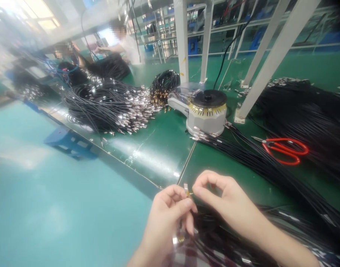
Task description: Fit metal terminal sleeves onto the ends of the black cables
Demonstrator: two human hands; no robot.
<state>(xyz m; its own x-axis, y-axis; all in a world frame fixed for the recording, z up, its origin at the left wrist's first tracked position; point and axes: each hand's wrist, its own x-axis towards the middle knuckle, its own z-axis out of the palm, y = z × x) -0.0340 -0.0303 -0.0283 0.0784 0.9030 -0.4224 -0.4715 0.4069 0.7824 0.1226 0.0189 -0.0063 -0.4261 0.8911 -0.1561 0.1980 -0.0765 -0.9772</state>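
Observation:
My left hand [167, 217] and my right hand [222, 196] meet at the near edge of a green table [158, 148]. Both pinch the small metal end of a thin black cable [187, 191] between thumb and forefinger. The cable runs down into a bunch of black cables [228, 237] lying across my lap. Part of the cable end is hidden by my fingers.
A round tape dispenser [205, 111] stands mid-table, red-handled scissors [283, 150] to its right. Black cable bundles with shiny plugs [108, 105] lie at the left, more cables [306, 111] at the right. White frame legs [270, 55] rise behind. Two people sit far left.

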